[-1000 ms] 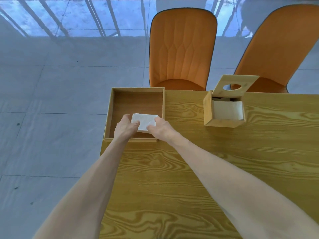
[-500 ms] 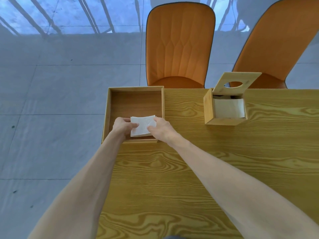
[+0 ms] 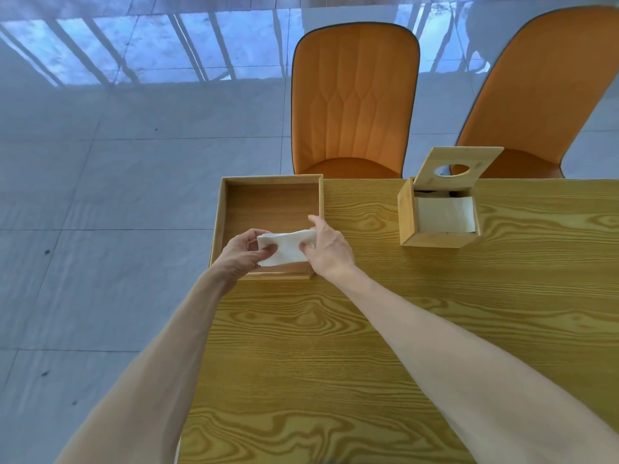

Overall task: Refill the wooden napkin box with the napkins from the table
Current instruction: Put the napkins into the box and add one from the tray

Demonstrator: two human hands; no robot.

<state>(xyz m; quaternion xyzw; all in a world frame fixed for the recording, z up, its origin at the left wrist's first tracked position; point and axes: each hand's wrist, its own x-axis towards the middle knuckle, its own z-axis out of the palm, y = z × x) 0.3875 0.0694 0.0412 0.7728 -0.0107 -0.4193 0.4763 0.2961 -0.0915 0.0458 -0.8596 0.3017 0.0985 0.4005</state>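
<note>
A stack of white napkins is held above the near edge of a shallow wooden tray. My left hand grips its left end and my right hand grips its right end, so the stack bends a little. The wooden napkin box stands to the right on the table, its lid with a round hole tipped up and back. White napkins show inside the box.
The wooden table ends at its left edge just beside the tray, with grey tiled floor beyond. Two orange chairs stand behind the far edge.
Both hands have lifted the napkin stack off the tray floor and raised it toward me; it now hangs over the tray's near wall.
</note>
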